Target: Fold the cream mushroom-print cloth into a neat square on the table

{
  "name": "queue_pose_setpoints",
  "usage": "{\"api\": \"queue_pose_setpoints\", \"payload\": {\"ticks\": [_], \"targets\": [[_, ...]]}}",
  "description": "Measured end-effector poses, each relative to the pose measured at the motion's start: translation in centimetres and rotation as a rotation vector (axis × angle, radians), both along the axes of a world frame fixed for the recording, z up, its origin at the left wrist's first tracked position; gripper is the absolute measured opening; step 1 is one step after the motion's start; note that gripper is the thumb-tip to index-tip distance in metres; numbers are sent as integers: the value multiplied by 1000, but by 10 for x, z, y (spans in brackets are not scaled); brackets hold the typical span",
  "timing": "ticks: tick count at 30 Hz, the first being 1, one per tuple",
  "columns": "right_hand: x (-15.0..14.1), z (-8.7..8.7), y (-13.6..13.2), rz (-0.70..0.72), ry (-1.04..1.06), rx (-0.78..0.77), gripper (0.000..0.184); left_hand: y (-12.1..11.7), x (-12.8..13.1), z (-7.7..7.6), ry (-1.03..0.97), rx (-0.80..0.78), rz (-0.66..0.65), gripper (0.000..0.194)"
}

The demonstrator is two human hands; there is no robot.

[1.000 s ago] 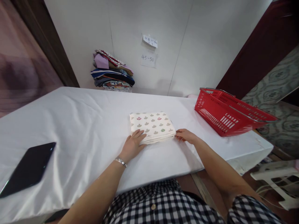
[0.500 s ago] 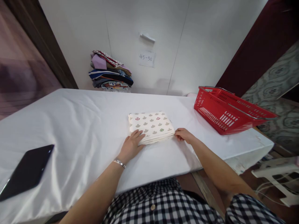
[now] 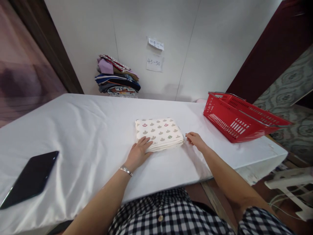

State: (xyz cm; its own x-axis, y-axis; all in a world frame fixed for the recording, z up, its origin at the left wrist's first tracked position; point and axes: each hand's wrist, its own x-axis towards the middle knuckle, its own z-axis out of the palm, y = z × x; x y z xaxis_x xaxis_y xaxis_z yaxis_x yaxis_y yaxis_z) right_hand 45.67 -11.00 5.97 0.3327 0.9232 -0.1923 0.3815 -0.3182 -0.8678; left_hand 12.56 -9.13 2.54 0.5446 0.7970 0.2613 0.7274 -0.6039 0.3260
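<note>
A folded cream cloth (image 3: pixel 158 132) with small printed shapes lies in the middle of the white-covered table (image 3: pixel 80 130). My left hand (image 3: pixel 139 151) lies flat on the cloth's near left corner, fingers stretched out. My right hand (image 3: pixel 195 140) rests on the table just beside the cloth's right edge, fingers loosely extended, fingertips at the cloth's side. Neither hand holds anything.
A red plastic basket (image 3: pixel 234 117) stands at the table's right end. A dark phone (image 3: pixel 30 178) lies near the front left. A stack of folded clothes (image 3: pixel 117 76) sits against the wall behind the table, with paper notes (image 3: pixel 154 62) on the wall. A white stool (image 3: pixel 290 189) stands at lower right.
My right hand has shifted slightly away from the cloth's near right corner toward the far side along its edge. The left hand and cloth stay put.
</note>
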Motion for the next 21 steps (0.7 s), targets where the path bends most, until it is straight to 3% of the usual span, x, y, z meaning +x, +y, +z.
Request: {"api": "queue_pose_setpoints", "payload": {"ticks": [4,7,10,16,21], "targets": [[-13,8,4,70,-55,-8,37,-1,1,3,16,-19,10,46],[-21,10,7,127,-110,-78,38,-2,1,3,16,-24,12,47],[-18,8,10,111,-28,-92,38,-1,1,3,4,-19,8,48],[1,-1,18,57,-20,-131,28,0,1,1,-13,-5,-1,47],[-3,-3,23,83,-48,-133,17,1,0,0,-18,-1,-3,47]]}}
